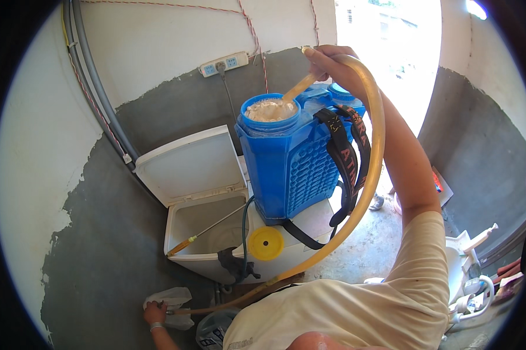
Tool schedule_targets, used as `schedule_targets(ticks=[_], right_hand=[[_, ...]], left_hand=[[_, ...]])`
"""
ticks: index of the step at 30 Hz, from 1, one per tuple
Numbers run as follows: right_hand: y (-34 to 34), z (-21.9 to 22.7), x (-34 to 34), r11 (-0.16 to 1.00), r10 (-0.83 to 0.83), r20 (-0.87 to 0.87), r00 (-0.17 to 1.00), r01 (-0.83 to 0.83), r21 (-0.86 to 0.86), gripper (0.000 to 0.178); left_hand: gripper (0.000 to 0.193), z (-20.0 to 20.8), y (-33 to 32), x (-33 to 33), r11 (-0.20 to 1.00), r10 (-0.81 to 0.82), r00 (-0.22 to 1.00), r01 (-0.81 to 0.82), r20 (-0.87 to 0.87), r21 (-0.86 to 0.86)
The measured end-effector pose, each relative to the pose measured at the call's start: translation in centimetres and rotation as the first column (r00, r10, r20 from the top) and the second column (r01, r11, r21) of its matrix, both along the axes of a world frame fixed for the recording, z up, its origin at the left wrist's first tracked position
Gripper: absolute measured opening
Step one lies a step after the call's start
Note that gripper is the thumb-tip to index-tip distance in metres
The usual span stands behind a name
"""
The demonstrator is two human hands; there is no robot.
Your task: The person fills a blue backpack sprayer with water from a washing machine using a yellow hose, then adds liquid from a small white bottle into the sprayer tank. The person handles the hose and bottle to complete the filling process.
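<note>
My right hand (332,61) is raised and closed round the upper end of a yellowish hose (373,169). That end slants down into the open mouth of a blue backpack sprayer tank (269,169), where foamy, cloudy liquid (269,111) stands near the rim. From there the hose loops past my right arm and across my front to the lower left. At its other end my left hand (154,313) is closed beside a white plastic bag (175,300). What the left fingers grip is hidden; it may be a tap. Black straps (345,146) hang off the tank's side.
The tank stands on a white twin-tub washing machine (210,262) with its lid (193,163) up. A spray lance (207,229) lies across the open tub. A yellow round cap (266,243) and dark cloth (232,265) lie nearby. A power strip (223,64) hangs on the wall.
</note>
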State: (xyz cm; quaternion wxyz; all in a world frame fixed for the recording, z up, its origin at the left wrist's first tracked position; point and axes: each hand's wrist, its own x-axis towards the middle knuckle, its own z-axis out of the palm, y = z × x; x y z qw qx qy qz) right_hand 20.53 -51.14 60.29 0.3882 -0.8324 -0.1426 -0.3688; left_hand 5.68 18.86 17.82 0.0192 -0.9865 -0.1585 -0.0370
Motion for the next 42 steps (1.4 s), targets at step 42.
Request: schedule_targets(ticks=[42], right_hand=[[3.8, 0.9, 4.5, 0.996, 0.083, -0.047, 0.995, -0.083, -0.005, 0.044]], left_hand=[[0.036, 1.0, -0.6, 0.5, 0.995, 0.086, 0.988, -0.08, -0.125, 0.052]])
